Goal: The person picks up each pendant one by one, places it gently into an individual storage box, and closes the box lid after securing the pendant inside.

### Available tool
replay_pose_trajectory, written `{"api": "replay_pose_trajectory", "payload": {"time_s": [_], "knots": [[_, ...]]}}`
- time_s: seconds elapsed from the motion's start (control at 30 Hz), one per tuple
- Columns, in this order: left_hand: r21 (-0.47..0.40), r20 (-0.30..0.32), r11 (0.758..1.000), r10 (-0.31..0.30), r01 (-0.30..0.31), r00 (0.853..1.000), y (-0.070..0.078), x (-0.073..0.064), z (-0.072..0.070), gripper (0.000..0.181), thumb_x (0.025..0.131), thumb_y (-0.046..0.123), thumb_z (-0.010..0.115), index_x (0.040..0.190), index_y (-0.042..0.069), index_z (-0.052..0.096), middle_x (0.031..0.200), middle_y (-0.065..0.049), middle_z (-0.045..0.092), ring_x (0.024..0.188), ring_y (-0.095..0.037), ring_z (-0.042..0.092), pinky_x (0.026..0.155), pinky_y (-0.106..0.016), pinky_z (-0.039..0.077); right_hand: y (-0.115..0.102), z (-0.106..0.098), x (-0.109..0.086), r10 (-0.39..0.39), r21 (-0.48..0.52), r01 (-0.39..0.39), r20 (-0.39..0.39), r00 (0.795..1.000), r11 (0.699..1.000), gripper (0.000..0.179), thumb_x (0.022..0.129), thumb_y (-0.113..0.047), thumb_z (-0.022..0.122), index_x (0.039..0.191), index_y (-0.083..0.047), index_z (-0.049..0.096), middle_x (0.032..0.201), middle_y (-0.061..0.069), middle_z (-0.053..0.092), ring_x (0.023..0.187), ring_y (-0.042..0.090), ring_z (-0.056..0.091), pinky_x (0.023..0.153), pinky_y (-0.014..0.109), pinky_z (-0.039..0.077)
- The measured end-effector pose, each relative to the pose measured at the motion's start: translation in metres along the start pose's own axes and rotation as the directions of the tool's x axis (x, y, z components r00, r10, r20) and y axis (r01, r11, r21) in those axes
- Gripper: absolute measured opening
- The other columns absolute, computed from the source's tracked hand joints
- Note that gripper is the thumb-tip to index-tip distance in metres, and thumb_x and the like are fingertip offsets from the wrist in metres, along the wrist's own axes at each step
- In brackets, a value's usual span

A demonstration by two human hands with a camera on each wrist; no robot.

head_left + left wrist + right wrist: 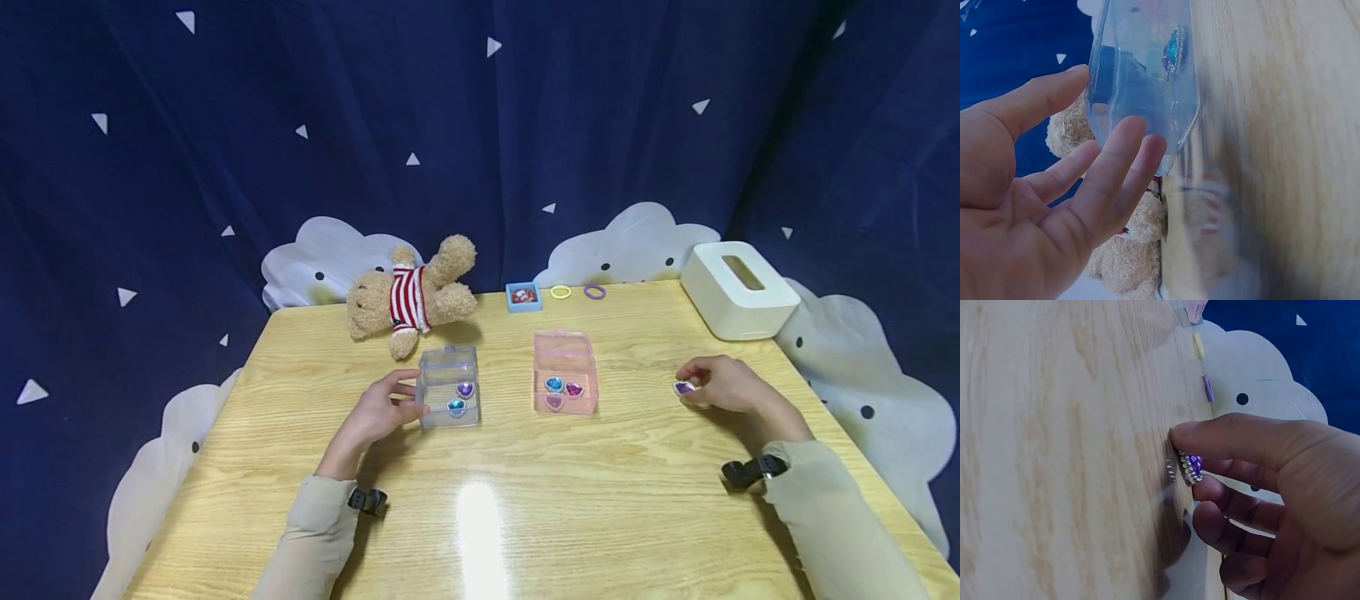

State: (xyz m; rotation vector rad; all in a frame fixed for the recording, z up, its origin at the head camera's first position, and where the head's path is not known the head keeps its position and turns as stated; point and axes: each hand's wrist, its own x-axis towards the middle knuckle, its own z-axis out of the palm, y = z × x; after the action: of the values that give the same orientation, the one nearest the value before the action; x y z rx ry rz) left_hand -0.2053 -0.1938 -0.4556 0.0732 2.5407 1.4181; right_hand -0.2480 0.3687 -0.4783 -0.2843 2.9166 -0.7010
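My right hand (pixel 723 385) pinches a purple gem (pixel 1192 466) with a silver beaded rim, low over the right side of the table. Thumb and fingertips meet its edges in the right wrist view. At the left, my left hand (pixel 384 410) is beside a clear bluish box (pixel 1147 100), fingers loosely extended and fingertips right at its side wall. The box's lid stands raised at the back, and a purple gem (pixel 465 389) and a blue gem (pixel 456 407) lie inside. A pink box (pixel 597 398) with a raised lid holds blue, magenta and pale pink gems.
A teddy bear (pixel 408 298) in a striped shirt lies behind the bluish box. Along the back edge are a small light-blue box (pixel 523 297), a yellow ring (pixel 560 292) and a purple ring (pixel 595 292). A white tissue box (pixel 738 292) stands at the back right.
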Motion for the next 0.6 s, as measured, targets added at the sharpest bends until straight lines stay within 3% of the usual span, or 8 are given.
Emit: {"api": "replay_pose_trajectory", "payload": {"time_s": [0.3,0.6], "knots": [[-0.004,0.006,1.000,0.003,-0.003,1.000,0.0003,-0.0010,0.0001,0.064,0.090,0.017,0.074,0.147,0.010,0.046,0.133,-0.025,0.059,0.121,-0.040,0.060,0.085,-0.040,0.056,-0.0044,0.0013,0.0007,0.021,-0.033,-0.021,-0.002,1.000,0.999,0.033,0.079,-0.029,0.081,0.103,-0.008,0.072,0.085,-0.002,0.067,0.077,0.012,0.056,0.070,0.028,0.042],[-0.001,0.003,1.000,0.011,-0.011,1.000,-0.0018,-0.0003,0.0004,0.065,0.089,0.018,0.075,0.147,0.010,0.046,0.131,-0.024,0.059,0.119,-0.040,0.061,0.084,-0.039,0.056,-0.0087,0.0011,0.0026,0.013,-0.001,-0.013,-0.002,1.000,1.000,0.029,0.080,-0.028,0.081,0.100,-0.010,0.071,0.087,0.001,0.067,0.078,0.013,0.055,0.069,0.028,0.041]]}}
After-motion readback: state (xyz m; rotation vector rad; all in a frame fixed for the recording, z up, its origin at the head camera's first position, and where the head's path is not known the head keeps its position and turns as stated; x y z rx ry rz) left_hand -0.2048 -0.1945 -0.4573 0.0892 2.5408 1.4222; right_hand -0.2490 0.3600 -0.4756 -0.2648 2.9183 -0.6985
